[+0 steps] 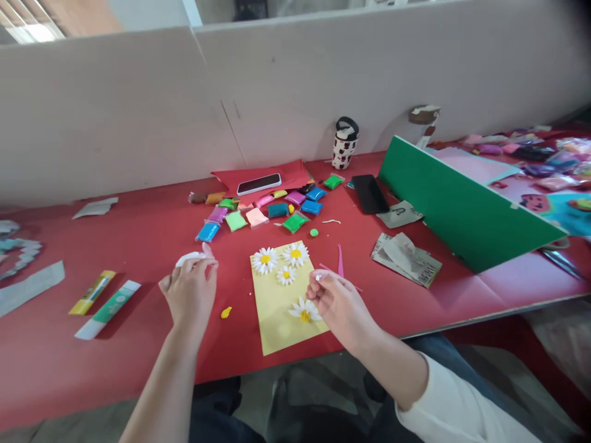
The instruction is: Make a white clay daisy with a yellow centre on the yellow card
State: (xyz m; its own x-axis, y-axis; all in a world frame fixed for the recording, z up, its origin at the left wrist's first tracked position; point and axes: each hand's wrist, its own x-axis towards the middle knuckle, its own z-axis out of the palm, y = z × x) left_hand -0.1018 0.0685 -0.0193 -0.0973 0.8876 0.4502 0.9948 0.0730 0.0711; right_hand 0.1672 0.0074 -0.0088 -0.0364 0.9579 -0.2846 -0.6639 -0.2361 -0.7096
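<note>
A yellow card (277, 307) lies on the red table (148, 234) with several white clay daisies (265, 259) stuck on it. My left hand (189, 289) hovers left of the card, fingers pinched on a lump of white clay (190, 257). My right hand (335, 301) is over the card's right edge, beside the lowest daisy (303, 311), its fingertips pinching a tiny white clay bit (318, 277). A small yellow clay piece (226, 312) lies between the hands.
Several coloured clay packets (258, 215) lie behind the card, with a green clay ball (314, 232), two phones (259, 183), a bottle (345, 143), pink tools (340, 261), two glue sticks (108, 307), crumpled papers (406, 255) and a leaning green board (462, 209).
</note>
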